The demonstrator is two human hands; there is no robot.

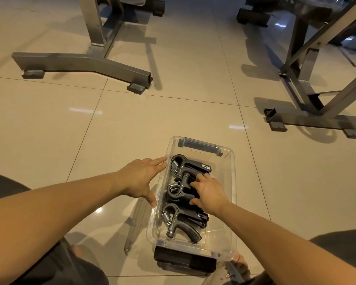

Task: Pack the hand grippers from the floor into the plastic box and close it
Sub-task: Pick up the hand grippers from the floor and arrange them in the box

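Dim, warm indoor light, sharp throughout.
Small white glints dot the glossy beige floor tiles (49, 124); grey metal stands (86, 62) cast soft rightward shadows; edges bow from wide-angle distortion.

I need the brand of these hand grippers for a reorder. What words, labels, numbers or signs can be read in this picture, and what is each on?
No text is readable.
Far hand gripper: a small pale label patch, too small to read.
Other hand grippers in the plastic box: faint marks on the frames, blurred.
Item at the bottom edge, by the foot: a small printed mark, illegible.
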